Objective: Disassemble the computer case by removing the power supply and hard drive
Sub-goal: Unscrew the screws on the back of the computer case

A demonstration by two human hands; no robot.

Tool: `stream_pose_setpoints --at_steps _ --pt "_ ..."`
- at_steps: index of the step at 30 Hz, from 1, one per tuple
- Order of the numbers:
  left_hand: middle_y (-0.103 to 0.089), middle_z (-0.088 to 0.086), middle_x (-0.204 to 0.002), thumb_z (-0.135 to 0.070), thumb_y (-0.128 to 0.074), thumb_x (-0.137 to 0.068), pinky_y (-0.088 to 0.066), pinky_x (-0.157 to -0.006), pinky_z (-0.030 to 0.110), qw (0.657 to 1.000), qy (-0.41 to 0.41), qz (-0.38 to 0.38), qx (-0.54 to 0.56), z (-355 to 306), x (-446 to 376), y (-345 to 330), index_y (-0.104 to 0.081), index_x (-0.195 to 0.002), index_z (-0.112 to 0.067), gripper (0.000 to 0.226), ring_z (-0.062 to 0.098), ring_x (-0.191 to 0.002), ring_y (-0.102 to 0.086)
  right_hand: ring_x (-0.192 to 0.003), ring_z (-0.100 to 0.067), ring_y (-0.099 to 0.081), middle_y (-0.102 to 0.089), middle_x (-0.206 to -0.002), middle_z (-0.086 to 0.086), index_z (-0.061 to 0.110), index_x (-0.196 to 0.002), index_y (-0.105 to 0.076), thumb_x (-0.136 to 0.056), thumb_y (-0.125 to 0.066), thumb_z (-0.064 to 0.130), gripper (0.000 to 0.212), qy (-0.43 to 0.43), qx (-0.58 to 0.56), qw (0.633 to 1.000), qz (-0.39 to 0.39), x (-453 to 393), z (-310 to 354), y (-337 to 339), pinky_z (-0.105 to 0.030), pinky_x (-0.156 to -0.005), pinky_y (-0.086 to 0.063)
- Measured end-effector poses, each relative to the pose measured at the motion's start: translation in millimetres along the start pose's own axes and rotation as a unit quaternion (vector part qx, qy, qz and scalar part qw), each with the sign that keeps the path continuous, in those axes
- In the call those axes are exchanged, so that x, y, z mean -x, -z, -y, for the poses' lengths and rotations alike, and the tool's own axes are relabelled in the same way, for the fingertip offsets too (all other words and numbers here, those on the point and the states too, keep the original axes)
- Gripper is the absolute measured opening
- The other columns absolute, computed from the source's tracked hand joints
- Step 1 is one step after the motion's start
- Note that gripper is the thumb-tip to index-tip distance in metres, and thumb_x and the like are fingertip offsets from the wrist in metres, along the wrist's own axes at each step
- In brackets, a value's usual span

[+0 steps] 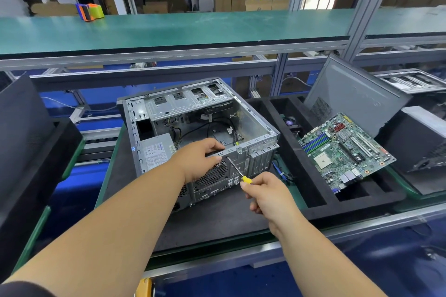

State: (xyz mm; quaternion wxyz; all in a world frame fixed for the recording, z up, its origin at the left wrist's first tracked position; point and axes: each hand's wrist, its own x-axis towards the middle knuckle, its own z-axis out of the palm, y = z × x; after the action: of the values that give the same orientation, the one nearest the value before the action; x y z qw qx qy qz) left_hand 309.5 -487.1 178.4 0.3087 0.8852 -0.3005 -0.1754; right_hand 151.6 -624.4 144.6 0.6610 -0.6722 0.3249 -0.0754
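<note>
An open grey metal computer case (255,123) lies on a dark mat, rear panel toward me. Inside at the near left sits the grey power supply (156,149) with a white label. Drive bays (183,101) run along the far side; I cannot make out a hard drive in them. My left hand (200,157) grips the top edge of the rear panel, fingers curled over it. My right hand (268,193) holds a screwdriver (237,169) with a yellow handle, its tip against the rear panel near the upper edge.
A green motherboard (342,149) lies tilted in a black foam tray (321,200) to the right. A grey side panel (354,94) leans behind it. Black foam blocks (26,142) stand at the left. A green shelf (169,31) with a tape dispenser (90,12) runs above.
</note>
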Motion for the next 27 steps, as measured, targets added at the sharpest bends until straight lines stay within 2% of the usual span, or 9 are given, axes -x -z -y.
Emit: stream_pose_setpoints --at_steps 4,7,11,14,17,20,24,27 --pt "-0.067 -0.018 -0.119 -0.032 -0.059 -0.095 -0.045 -0.102 0.039 1.0 0.001 0.0 0.006 1.4 -0.5 -0.7 -0.059 -0.116 -0.043 0.023 0.009 -0.109 -0.061 -0.041 -0.011 -0.035 -0.053 -0.062 -0.003 0.011 -0.081 -0.052 -0.087 -0.073 0.02 0.023 -0.008 0.004 1.0 0.001 -1.3 5.0 -4.1 -0.021 -0.041 -0.03" --pt "-0.067 -0.02 -0.117 -0.033 -0.059 -0.095 -0.045 -0.102 0.039 1.0 0.001 0.001 0.005 1.3 -0.6 -1.0 -0.059 -0.115 -0.043 0.023 0.009 -0.109 -0.062 -0.042 -0.012 -0.035 -0.058 -0.065 -0.005 0.008 -0.086 -0.06 -0.094 -0.061 0.031 0.024 -0.078 -0.003 0.997 0.024 2.1 13.9 -5.1 -0.022 -0.044 -0.028" --pt "-0.067 -0.019 -0.117 -0.034 -0.058 -0.095 -0.046 -0.101 0.039 1.0 0.002 0.0 0.0 0.8 0.4 -0.3 -0.059 -0.118 -0.042 0.024 0.01 -0.108 -0.062 -0.043 -0.012 -0.034 -0.058 -0.06 -0.005 0.006 -0.08 -0.063 -0.101 -0.051 0.026 0.031 -0.143 -0.022 0.989 0.041 3.0 23.2 -8.8 -0.022 -0.045 -0.027" --pt "-0.067 -0.019 -0.118 -0.033 -0.057 -0.095 -0.046 -0.101 0.038 1.0 0.004 -0.001 -0.003 -1.2 1.4 0.1 -0.059 -0.119 -0.041 0.025 0.01 -0.108 -0.062 -0.042 -0.012 -0.04 -0.058 -0.069 -0.003 0.01 -0.082 -0.061 -0.101 -0.053 0.028 0.027 -0.1 0.013 0.994 0.036 3.9 18.0 -7.6 -0.022 -0.045 -0.032" --pt "-0.065 -0.02 -0.119 -0.034 -0.057 -0.095 -0.045 -0.1 0.035 1.0 0.006 -0.005 -0.016 -2.7 2.5 0.0 -0.059 -0.12 -0.041 0.026 0.01 -0.108 -0.06 -0.04 -0.011 -0.049 -0.055 -0.074 -0.004 0.011 -0.084 -0.055 -0.094 -0.066 0.026 0.021 -0.031 0.014 0.999 0.009 3.4 7.3 -4.6 -0.021 -0.042 -0.038" --pt "-0.065 -0.019 -0.122 -0.034 -0.057 -0.096 -0.044 -0.1 0.033 1.0 0.004 -0.005 -0.018 -3.3 3.2 0.0 -0.058 -0.12 -0.041 0.025 0.009 -0.109 -0.059 -0.038 -0.007 -0.044 -0.052 -0.071 -0.001 0.012 -0.084 -0.054 -0.088 -0.072 0.026 0.023 -0.017 0.03 0.999 -0.012 1.4 4.1 -6.2 -0.02 -0.041 -0.037" --pt "-0.065 -0.02 -0.12 -0.034 -0.056 -0.096 -0.045 -0.101 0.036 1.0 0.003 -0.003 -0.019 -3.3 3.2 1.0 -0.058 -0.12 -0.04 0.025 0.009 -0.109 -0.06 -0.041 -0.008 -0.042 -0.059 -0.079 -0.004 0.011 -0.089 -0.062 -0.093 -0.063 0.04 0.029 -0.102 -0.015 0.995 0.018 2.8 9.7 -7.4 -0.021 -0.044 -0.035" --pt "-0.064 -0.021 -0.122 -0.035 -0.056 -0.096 -0.045 -0.101 0.038 1.0 0.003 -0.002 -0.019 -3.0 3.3 0.9 -0.058 -0.119 -0.041 0.025 0.009 -0.111 -0.059 -0.043 -0.011 -0.044 -0.07 -0.081 -0.004 0.01 -0.086 -0.068 -0.099 -0.053 0.03 0.028 -0.147 -0.055 0.987 0.035 3.5 11.6 -6.3 -0.025 -0.049 -0.036"
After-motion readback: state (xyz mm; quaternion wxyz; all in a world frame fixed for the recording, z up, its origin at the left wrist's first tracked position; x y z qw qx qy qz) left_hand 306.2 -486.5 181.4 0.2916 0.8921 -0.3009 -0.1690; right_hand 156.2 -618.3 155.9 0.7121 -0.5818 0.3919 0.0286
